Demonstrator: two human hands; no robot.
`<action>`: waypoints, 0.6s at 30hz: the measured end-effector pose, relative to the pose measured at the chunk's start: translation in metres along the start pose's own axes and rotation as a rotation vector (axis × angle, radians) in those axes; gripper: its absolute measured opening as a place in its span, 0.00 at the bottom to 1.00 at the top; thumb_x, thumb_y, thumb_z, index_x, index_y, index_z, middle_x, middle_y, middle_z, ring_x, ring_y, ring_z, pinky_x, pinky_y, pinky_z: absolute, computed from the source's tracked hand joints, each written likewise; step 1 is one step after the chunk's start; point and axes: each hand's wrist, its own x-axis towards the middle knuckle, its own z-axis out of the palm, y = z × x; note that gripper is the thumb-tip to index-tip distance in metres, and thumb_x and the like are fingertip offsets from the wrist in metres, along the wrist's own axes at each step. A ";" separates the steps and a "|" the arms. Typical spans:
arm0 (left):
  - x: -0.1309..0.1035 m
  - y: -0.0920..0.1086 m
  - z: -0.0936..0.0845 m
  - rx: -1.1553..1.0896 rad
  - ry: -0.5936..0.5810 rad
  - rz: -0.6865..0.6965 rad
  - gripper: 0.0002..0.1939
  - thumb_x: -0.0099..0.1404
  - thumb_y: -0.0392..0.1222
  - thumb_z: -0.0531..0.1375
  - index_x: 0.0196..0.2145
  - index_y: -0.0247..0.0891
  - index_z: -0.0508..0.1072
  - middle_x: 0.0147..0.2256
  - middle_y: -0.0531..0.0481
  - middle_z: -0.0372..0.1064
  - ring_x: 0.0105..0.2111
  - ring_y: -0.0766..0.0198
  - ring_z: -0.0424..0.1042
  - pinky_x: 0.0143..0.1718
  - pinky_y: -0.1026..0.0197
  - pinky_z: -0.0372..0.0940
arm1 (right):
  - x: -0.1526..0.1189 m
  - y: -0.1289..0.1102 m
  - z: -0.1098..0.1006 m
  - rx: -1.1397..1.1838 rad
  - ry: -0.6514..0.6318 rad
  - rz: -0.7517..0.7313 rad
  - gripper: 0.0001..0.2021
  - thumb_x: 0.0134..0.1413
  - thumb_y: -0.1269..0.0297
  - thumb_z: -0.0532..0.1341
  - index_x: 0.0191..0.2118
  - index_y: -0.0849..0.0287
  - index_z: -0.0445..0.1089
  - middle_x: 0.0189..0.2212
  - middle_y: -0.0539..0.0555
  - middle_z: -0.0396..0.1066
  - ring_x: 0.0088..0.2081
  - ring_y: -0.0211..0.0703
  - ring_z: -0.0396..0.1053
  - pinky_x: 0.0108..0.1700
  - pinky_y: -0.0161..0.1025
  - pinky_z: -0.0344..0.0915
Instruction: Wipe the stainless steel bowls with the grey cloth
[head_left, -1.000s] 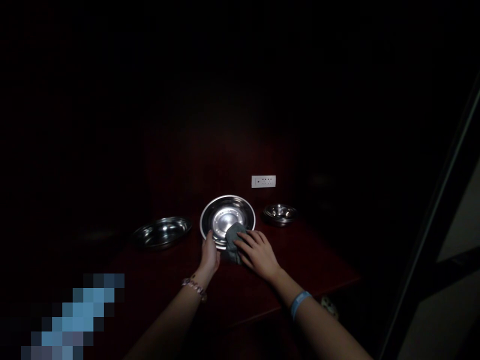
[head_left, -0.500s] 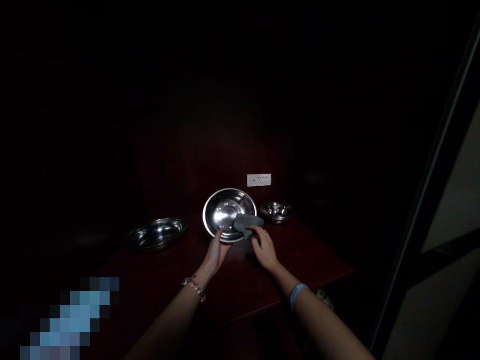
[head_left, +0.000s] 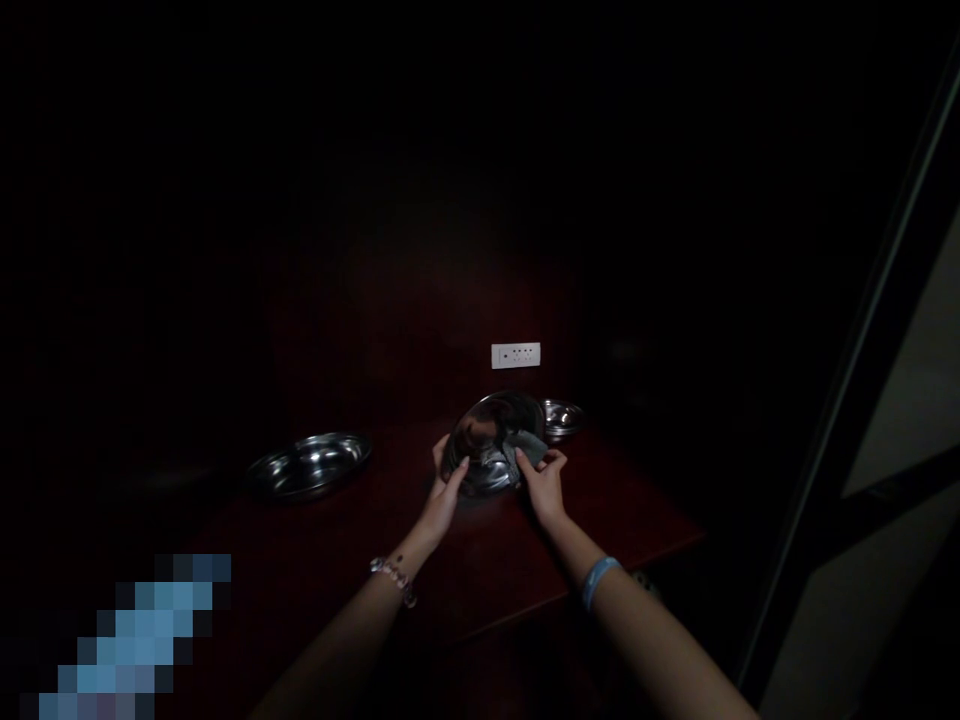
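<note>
A shiny metal bowl (head_left: pixel 480 432) is held tilted above the dark red table, its surface reflecting dark and orange-brown patches. My left hand (head_left: pixel 444 495) grips its left edge, thumb on the near face and fingers behind. A grey cloth (head_left: pixel 531 446) lies against the bowl's right side, pinched by my right hand (head_left: pixel 546 485). Behind the held bowl, partly hidden, a smaller metal bowl (head_left: pixel 566 418) rests on the table.
A wide metal dish (head_left: pixel 311 466) stands on the left of the red table (head_left: pixel 517 570). On the back wall is a white socket panel (head_left: pixel 516 355). A dark frame (head_left: pixel 847 330) slants along the right.
The held bowl has turned, so its bright inside no longer faces me, and has shifted right. My left hand moved right with it, and my right hand moved slightly right with the cloth.
</note>
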 end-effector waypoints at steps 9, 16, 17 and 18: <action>-0.006 0.009 0.004 0.049 -0.007 -0.130 0.20 0.58 0.45 0.65 0.49 0.41 0.72 0.51 0.43 0.73 0.57 0.51 0.67 0.62 0.50 0.57 | 0.006 -0.004 -0.004 0.060 -0.201 0.139 0.24 0.39 0.47 0.69 0.38 0.63 0.76 0.34 0.55 0.79 0.35 0.45 0.76 0.35 0.38 0.72; -0.012 0.008 0.009 0.066 -0.043 0.097 0.43 0.46 0.36 0.72 0.58 0.43 0.61 0.60 0.42 0.63 0.61 0.54 0.61 0.63 0.53 0.55 | -0.007 -0.010 0.008 0.043 -0.193 0.222 0.24 0.44 0.43 0.66 0.37 0.62 0.76 0.28 0.54 0.77 0.27 0.44 0.74 0.27 0.38 0.71; -0.012 0.008 0.009 0.075 -0.041 0.073 0.41 0.46 0.37 0.72 0.56 0.42 0.62 0.58 0.42 0.66 0.60 0.54 0.63 0.63 0.52 0.55 | -0.010 -0.011 0.011 0.039 -0.182 0.244 0.25 0.45 0.43 0.66 0.37 0.63 0.76 0.26 0.54 0.77 0.25 0.43 0.73 0.26 0.37 0.70; -0.012 0.008 0.008 0.091 -0.051 0.040 0.38 0.46 0.37 0.71 0.54 0.41 0.64 0.55 0.42 0.69 0.59 0.54 0.64 0.63 0.51 0.56 | -0.013 -0.012 0.013 0.041 -0.177 0.257 0.25 0.45 0.43 0.66 0.37 0.64 0.76 0.25 0.55 0.77 0.26 0.43 0.74 0.27 0.37 0.70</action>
